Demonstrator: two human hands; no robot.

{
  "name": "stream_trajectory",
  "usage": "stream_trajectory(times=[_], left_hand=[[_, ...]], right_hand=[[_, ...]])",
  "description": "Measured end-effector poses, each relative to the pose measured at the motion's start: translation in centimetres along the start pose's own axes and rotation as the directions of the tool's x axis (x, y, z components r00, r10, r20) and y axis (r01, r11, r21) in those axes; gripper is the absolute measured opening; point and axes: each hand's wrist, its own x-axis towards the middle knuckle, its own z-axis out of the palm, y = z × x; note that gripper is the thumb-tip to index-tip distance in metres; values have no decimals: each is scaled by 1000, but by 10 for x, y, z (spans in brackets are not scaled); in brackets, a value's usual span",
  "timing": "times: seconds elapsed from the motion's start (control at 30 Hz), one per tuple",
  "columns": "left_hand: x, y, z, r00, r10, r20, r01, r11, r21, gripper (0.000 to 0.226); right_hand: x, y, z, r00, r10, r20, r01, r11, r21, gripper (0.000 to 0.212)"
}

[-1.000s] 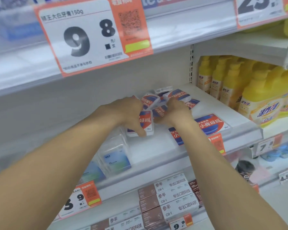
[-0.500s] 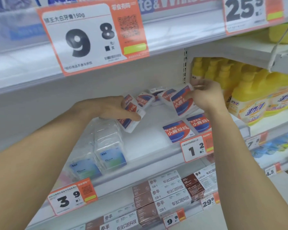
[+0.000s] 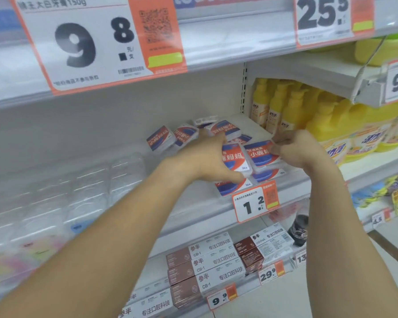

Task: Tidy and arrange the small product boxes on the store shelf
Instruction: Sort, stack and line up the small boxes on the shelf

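Observation:
Small red, white and blue product boxes lie on the white shelf [image 3: 182, 198]. Three of them [image 3: 161, 139] lean loosely at the back. Two short stacks stand at the front right. My left hand [image 3: 205, 162] grips the top box of the left stack [image 3: 234, 157], with the thumb under its front edge. My right hand [image 3: 295, 150] pinches the right edge of the top box of the right stack [image 3: 259, 154]. Lower boxes [image 3: 236, 188] peek out beneath both.
Yellow bottles [image 3: 285, 111] fill the shelf bay to the right. Clear plastic cases [image 3: 90, 191] stand on the left of the same shelf. A 1.2 price tag [image 3: 254, 204] hangs on the shelf edge. Brown and white toothpaste cartons [image 3: 205, 265] lie on the shelf below.
Both hands came together at the front right of the shelf. The boxes they held in the air half a second ago now sit on top of the two front stacks.

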Motion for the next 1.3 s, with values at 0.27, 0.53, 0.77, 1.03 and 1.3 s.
stream_trajectory(times=[0.27,0.53,0.77,1.03,1.3], left_hand=[[-17,-10,62,978,-86,-188,18,942,-336,87],[-28,-15,69,955,-134,-265,-16,868,-496,84],[-26,-21,69,927,-221,-303,45,868,-495,84],[-23,-40,65,915,-344,-211,130,745,-654,81],[-25,-22,67,946,-231,-229,66,825,-562,61]], right_hand=[[-18,1,-10,974,-104,204,117,992,-53,59],[-24,-2,-18,965,-55,257,82,992,-94,71],[-25,-5,-20,983,-61,174,89,983,-161,77],[-19,-8,-9,993,-84,85,103,961,-256,62],[-20,-9,-13,970,58,234,4,966,-257,59]])
